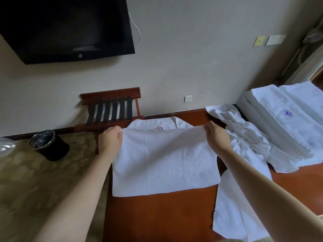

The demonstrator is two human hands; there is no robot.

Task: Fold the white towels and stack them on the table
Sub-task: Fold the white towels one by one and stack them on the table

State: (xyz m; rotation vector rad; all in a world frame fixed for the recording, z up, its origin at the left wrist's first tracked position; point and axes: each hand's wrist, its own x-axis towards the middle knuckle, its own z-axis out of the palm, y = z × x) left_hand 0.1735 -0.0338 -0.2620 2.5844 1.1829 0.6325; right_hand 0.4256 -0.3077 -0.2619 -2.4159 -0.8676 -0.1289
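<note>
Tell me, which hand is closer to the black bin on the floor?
Left. The left hand pinches one top corner of the towel, just right of the bin. The right hand pinches the other corner, farther away across the towel.

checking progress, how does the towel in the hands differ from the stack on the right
The towel is one piece, pinched at its far corners by the left hand and right hand; the stack is many layers, untouched. The towel's upper face is plain; the stack bears blue embroidery. Both are white, on the table.
</note>
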